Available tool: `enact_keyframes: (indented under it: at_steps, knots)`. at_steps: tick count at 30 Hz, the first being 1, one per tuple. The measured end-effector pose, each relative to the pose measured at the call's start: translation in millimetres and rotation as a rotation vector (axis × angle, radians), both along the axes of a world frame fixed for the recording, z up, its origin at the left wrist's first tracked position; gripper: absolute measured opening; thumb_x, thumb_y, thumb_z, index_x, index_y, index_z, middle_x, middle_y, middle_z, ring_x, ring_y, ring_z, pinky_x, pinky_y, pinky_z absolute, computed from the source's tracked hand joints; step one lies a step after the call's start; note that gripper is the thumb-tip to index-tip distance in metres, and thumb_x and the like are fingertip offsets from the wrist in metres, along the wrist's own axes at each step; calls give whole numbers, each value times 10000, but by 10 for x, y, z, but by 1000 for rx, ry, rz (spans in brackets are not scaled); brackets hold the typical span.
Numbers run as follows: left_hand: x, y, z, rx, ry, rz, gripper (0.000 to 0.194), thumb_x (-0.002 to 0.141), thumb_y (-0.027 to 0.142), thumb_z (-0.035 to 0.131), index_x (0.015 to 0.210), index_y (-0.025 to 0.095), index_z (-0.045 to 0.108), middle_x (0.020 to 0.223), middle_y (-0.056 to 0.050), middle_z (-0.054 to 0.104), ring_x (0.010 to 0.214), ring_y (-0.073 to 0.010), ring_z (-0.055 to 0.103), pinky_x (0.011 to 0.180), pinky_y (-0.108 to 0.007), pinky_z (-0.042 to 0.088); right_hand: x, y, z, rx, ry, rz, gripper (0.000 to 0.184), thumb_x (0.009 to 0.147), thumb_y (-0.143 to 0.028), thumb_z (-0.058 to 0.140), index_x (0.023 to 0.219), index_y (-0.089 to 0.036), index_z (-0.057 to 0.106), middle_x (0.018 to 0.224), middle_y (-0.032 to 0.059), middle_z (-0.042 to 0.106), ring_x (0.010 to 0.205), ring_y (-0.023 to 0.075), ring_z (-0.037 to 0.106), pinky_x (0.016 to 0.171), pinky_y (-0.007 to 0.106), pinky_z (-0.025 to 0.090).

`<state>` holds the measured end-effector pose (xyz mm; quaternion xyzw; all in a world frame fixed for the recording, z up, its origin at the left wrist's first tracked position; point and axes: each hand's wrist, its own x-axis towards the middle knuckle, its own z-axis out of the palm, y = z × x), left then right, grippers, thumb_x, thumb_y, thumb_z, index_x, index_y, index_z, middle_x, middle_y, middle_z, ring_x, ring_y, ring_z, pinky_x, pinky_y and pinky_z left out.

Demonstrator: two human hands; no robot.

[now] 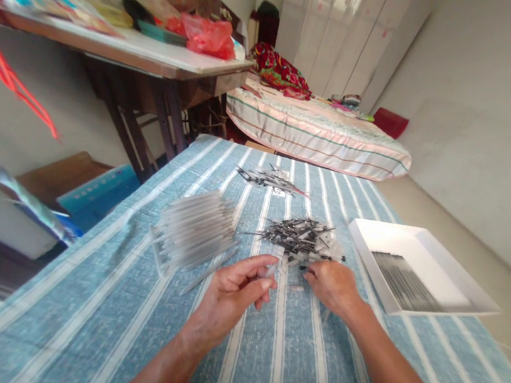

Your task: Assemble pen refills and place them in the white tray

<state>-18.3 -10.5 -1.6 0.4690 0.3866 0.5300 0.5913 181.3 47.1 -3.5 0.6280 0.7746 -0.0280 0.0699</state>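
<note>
My left hand [242, 288] pinches a small translucent plastic piece [270, 269] between thumb and fingers. Just right of it, my right hand [332, 285] is closed at the near edge of a pile of small black and whitish parts [299, 236]; what its fingertips grip, if anything, is hidden. A stack of clear thin tubes [198, 228] lies to the left, with one loose tube [208, 272] beside it. On the right, a white tray [456, 270] holds a row of dark slender rods [407, 282]. A smaller bunch of thin dark pieces [271, 181] lies farther back.
Everything rests on a table with a blue and white striped cloth [145, 328]. A side table [128, 47] with bags, including a red plastic bag [211, 36], stands back left. Behind is a bed [316, 127]; a wall [493, 123] runs along the right.
</note>
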Motion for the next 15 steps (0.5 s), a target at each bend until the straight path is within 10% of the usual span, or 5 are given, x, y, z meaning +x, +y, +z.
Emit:
enact_keyframes:
  at_steps: [8,15]
  knots:
    - [25,-6,41,-55,31,-12,281,712,185,626,992,174,635,650,23,573,494,-74,482,452,-196,384,-36,66,-70,48,78,-4,173,734,-158,479,739,-177,651,741,78,687,730,211,639,567,253,397]
    - [47,-9,36,-63,73,-68,286,724,203,618,1007,162,622,693,5,600,530,-79,491,455,-192,382,-127,-222,74,-241,1524,-146,112,721,-256,587,763,-166,537,610,-8,646,359,88,503,386,202,368]
